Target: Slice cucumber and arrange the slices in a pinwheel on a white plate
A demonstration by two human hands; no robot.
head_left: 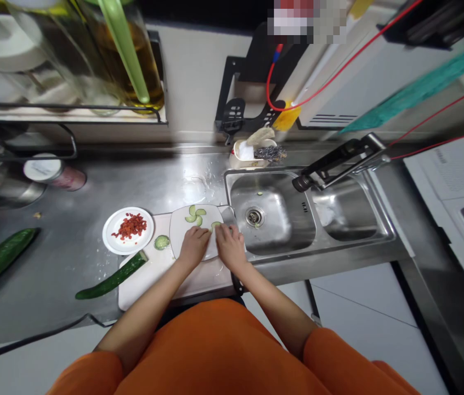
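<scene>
Over the right half of a white square plate [182, 239], my left hand [194, 244] and my right hand [231, 247] meet with curled, closed fingers. Between their fingertips shows a pale green cucumber slice [214, 225], partly covered by the fingers. Several thin half-moon cucumber slices [193, 210] lie in a curved pattern near the plate's far edge. The plate rests on a white cutting board [135, 288]. Left of the plate, a round cut cucumber piece [162, 242] sits on the board, and a cut cucumber [112, 278] lies across its left edge.
A white plate of chopped red pieces [111, 233] stands at the board's upper left. Farther left are a whole cucumber [1, 260] and a lidded jar [55, 171]. A knife blade [228, 214] shows beside the plate. To the right are a steel sink [273, 214] and black faucet [326, 164].
</scene>
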